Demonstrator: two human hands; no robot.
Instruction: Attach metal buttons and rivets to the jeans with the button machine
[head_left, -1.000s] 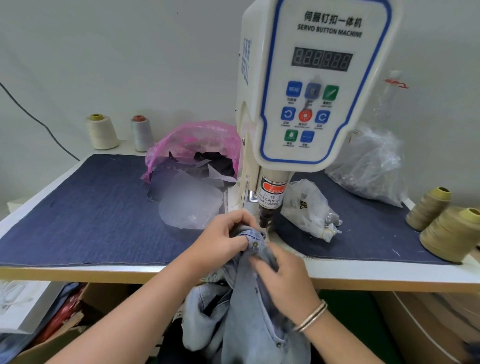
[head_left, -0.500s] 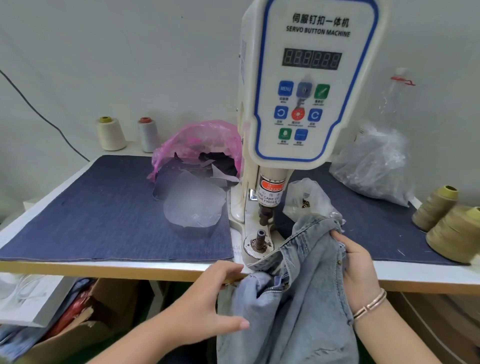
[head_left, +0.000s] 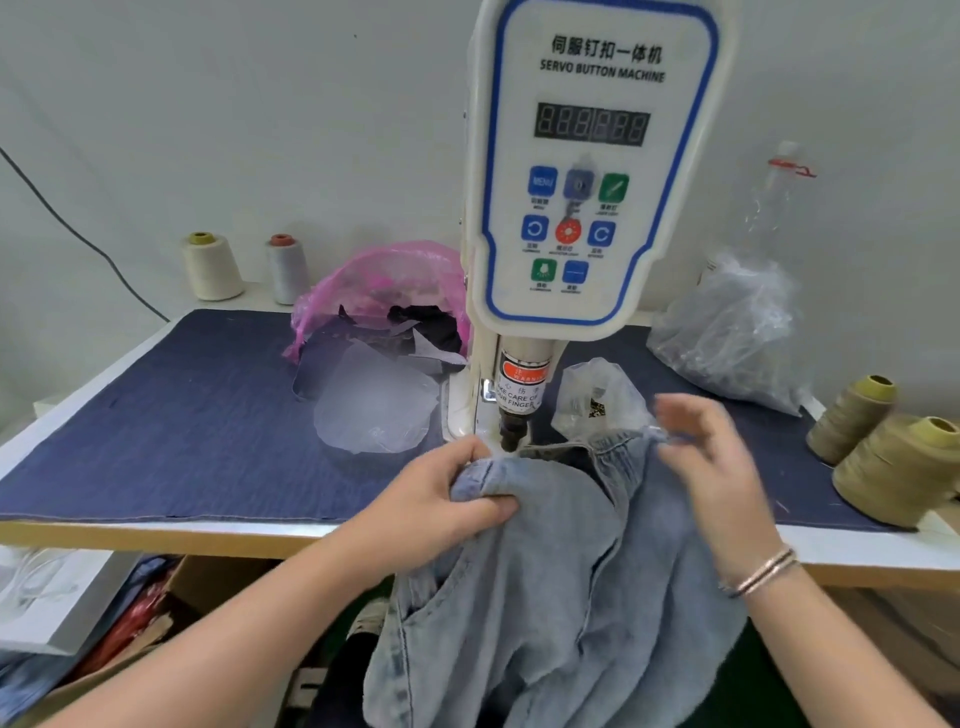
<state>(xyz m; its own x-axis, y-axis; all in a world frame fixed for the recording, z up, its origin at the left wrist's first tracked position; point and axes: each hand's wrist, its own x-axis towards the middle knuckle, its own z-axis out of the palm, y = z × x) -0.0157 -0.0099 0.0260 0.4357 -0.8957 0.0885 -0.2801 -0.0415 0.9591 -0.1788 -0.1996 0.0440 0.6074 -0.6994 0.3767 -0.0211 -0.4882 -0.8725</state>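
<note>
Denim of the jeans is laid over the table edge directly in front of the button machine, the waistband brought up under its plunger, presumably so a button spot can be lined up there. The waistband edge is pinched by the left hand, thumb on top, just left of the plunger. The right hand is blurred to the plunger's right, fingers spread and gripping nothing, apparently to smooth the cloth
</note>
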